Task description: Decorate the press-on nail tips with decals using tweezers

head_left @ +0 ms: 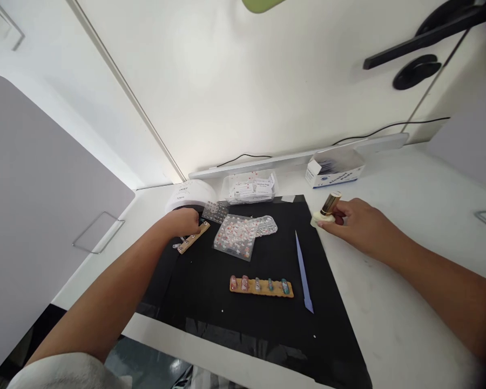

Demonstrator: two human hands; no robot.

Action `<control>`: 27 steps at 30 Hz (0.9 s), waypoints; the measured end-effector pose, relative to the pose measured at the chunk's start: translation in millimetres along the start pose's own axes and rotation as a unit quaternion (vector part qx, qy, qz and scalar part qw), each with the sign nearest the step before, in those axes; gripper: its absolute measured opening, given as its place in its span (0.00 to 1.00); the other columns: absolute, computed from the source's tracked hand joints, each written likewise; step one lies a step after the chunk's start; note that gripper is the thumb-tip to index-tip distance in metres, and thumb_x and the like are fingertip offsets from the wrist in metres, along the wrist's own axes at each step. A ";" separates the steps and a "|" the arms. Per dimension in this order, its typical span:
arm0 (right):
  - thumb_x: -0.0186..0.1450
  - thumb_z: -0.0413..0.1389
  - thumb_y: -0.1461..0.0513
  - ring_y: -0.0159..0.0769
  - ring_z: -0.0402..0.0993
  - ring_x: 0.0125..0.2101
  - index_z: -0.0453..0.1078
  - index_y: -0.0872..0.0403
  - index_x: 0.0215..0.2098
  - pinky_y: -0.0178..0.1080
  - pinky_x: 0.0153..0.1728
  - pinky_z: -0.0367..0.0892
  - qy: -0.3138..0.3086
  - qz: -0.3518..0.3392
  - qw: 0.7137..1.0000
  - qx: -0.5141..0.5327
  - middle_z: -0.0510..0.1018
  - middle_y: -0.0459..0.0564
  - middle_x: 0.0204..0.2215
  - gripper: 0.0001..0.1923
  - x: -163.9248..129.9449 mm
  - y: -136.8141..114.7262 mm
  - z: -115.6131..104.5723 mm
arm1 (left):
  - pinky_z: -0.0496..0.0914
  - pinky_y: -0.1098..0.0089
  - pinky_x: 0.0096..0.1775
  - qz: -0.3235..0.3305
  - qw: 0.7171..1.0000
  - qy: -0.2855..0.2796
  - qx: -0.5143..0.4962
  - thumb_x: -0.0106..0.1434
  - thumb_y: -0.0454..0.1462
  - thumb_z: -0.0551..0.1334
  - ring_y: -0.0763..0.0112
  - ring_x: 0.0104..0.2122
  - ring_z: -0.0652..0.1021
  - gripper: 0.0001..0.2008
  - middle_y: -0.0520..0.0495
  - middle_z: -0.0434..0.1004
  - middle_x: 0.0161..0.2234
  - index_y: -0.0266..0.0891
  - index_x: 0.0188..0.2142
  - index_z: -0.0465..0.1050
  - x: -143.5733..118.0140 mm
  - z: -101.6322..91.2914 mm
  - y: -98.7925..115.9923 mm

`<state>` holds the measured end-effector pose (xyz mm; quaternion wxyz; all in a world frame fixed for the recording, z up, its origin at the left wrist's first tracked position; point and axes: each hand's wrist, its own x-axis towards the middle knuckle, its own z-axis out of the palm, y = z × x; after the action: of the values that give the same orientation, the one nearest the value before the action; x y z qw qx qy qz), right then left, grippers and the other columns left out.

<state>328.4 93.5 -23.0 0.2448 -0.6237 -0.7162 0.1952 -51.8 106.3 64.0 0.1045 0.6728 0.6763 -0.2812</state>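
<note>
Closed grips: right hand (354, 220) around bottle (322, 218), left hand (184, 222) on tan strip (190, 241). Bumping the lamp (193, 190) could jar the strip loose.

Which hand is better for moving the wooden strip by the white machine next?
Probably the left hand: it's right at the wooden strip. The right hand is across the black mat, holding a bottle.

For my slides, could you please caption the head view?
Left hand at a tan strip over a black mat, right hand gripping a gold-capped bottle.
</note>
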 end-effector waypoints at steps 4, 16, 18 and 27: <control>0.58 0.55 0.51 0.49 0.68 0.36 0.61 0.50 0.25 0.43 0.32 0.60 -0.004 -0.004 1.000 0.003 0.71 0.50 0.25 0.13 0.2 -0.6 -0.3 | 0.76 0.55 0.47 0.013 1.000 0.008 -0.024 0.69 0.41 0.62 0.59 0.47 0.78 0.17 0.41 0.74 0.52 0.36 0.54 0.70 -3.2 -1.4 -3.5; 0.57 0.58 0.53 0.48 0.68 0.37 0.62 0.49 0.24 0.42 0.32 0.60 0.013 -0.005 1.000 0.016 0.70 0.49 0.25 0.11 -0.7 2.2 2.3 | 0.76 0.55 0.47 -0.035 0.989 0.117 -0.088 0.70 0.41 0.62 0.60 0.47 0.78 0.17 0.41 0.74 0.53 0.37 0.55 0.70 5.6 27.8 -5.6; 0.57 0.58 0.53 0.48 0.69 0.37 0.63 0.50 0.24 0.42 0.32 0.60 0.014 -0.002 1.000 0.017 0.70 0.49 0.25 0.11 -1.3 0.8 1.3 | 0.76 0.55 0.47 -0.041 0.986 0.135 -0.093 0.70 0.41 0.62 0.60 0.48 0.78 0.17 0.41 0.74 0.53 0.37 0.55 0.69 4.9 32.3 -5.2; 0.57 0.57 0.54 0.47 0.69 0.36 0.63 0.49 0.24 0.41 0.31 0.60 0.008 -0.016 1.000 0.017 0.72 0.49 0.25 0.10 -3.3 -1.2 -1.5 | 0.76 0.55 0.47 -0.033 0.979 0.164 -0.119 0.70 0.41 0.62 0.60 0.47 0.78 0.17 0.41 0.74 0.53 0.37 0.55 0.69 2.8 39.0 -7.4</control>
<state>328.7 90.0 -21.5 0.2640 -0.6095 -0.7207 0.1985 -68.5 88.8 32.4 0.0619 0.6696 0.7348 -0.0881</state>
